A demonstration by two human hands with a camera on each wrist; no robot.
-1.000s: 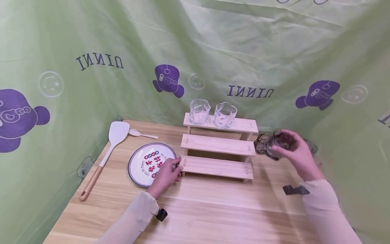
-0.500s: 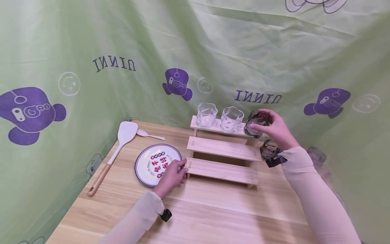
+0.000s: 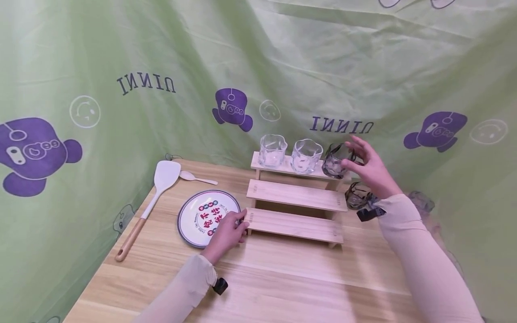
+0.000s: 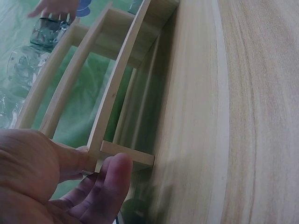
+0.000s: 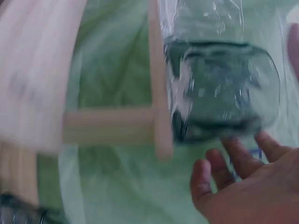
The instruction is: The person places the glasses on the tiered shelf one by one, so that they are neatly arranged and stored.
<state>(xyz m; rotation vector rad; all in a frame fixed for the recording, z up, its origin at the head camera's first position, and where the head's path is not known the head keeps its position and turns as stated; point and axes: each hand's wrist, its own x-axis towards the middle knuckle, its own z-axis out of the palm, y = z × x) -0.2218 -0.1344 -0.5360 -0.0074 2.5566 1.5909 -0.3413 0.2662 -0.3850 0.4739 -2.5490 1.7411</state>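
Observation:
A three-step wooden shelf rack (image 3: pixel 296 195) stands on the table. My left hand (image 3: pixel 225 234) grips the left end of its lowest step, and in the left wrist view the fingers (image 4: pixel 117 175) bend about that end. A smoky dark glass (image 3: pixel 333 162) sits upright at the right end of the top step, in line with two clear glasses (image 3: pixel 273 151). Beside the dark glass is my right hand (image 3: pixel 374 174), its fingers spread. In the right wrist view those fingers (image 5: pixel 240 156) are just off the dark glass (image 5: pixel 224 93) or barely touching; which one I cannot tell.
Another dark glass (image 3: pixel 356 196) stands on the table right of the rack, partly behind my right wrist. A patterned plate (image 3: pixel 190 224), a white spatula with a wooden handle (image 3: pixel 133 237) and a small spoon (image 3: pixel 198 179) lie to the left. Green cloth (image 3: pixel 181 121) hangs behind.
My right hand has brought the dark glass from right of the rack onto the top step, then loosened its fingers and drawn slightly away. The left hand stays on the rack.

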